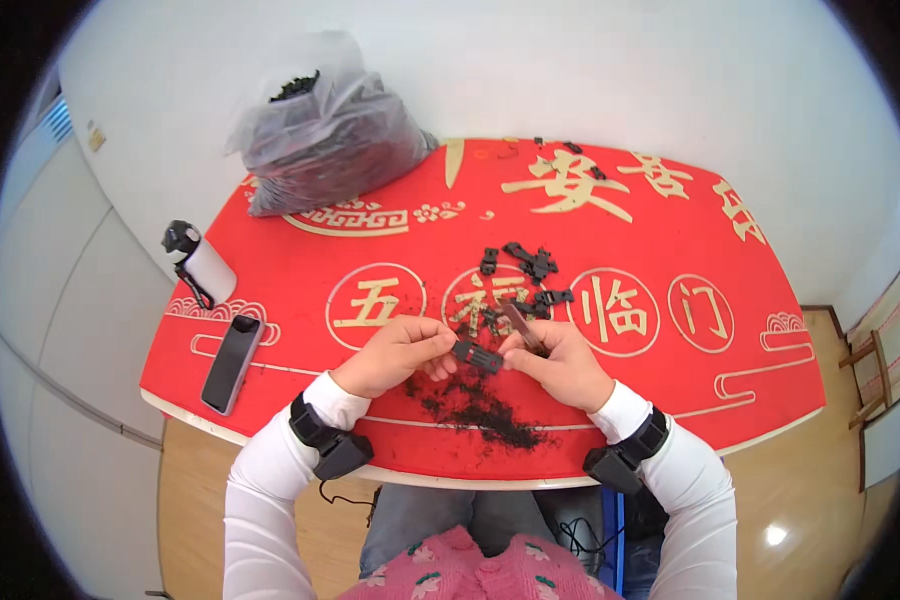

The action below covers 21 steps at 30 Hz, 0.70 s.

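Observation:
Between my two hands is a small black plastic part point(478, 356) with slots in it. My left hand point(402, 352) is closed on its left end, thumb and forefinger pinching it. Closed too, my right hand point(558, 364) grips a narrow metal tool point(520, 326) that looks like a blade, its tip pointing up and away. The right thumb meets the right end of the part. Just beyond my fingers lie several similar black plastic parts point(536, 262), loosely grouped. Black shavings point(500, 418) are scattered on the table below my hands.
A large clear plastic bag point(340, 140) full of black pieces stands at the far left of the red-covered table point(390, 245). On the left are a white bottle point(205, 268) with a black lid and a phone point(232, 362). A few black bits point(597, 173) lie near the back wall.

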Motion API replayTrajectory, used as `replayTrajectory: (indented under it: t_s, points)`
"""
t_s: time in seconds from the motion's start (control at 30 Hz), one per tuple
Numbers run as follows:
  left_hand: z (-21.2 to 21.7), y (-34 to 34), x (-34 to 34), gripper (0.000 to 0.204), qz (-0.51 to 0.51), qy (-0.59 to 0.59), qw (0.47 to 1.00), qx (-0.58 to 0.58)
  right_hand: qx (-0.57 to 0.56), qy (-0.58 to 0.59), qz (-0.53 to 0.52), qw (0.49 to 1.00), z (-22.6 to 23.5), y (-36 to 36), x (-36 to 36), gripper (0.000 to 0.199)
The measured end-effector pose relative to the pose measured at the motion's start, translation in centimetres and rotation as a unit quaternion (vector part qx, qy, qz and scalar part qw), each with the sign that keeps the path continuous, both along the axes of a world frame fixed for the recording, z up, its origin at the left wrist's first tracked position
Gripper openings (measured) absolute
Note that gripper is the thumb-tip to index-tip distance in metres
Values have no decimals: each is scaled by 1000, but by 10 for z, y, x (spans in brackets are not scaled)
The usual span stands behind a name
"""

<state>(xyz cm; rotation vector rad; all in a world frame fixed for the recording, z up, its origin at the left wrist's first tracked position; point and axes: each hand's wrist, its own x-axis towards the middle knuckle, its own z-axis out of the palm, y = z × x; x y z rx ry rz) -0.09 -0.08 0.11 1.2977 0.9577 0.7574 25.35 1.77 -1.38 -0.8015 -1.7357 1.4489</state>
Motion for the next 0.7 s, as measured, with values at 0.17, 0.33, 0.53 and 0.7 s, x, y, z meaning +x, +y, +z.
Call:
replayTrajectory:
  t_s: [0.17, 0.33, 0.53, 0.7]
  points:
    - [2, 0, -12, 23, 48, 2, 998, 27, 48, 6, -55, 997, -7, 19, 9, 13]
    - [41, -10, -29, 24, -34, 79, 996, 36, 40, 17, -89, 995, -18, 23, 13, 11]
    - [157, 58, -107, 28, 224, -26, 933, 282, 47, 8, -59, 997, -13, 20, 11, 9]
    - [236, 92, -131, 31, 412, 153, 875, 205, 32, 14, -78, 996, -9, 22, 17, 10]
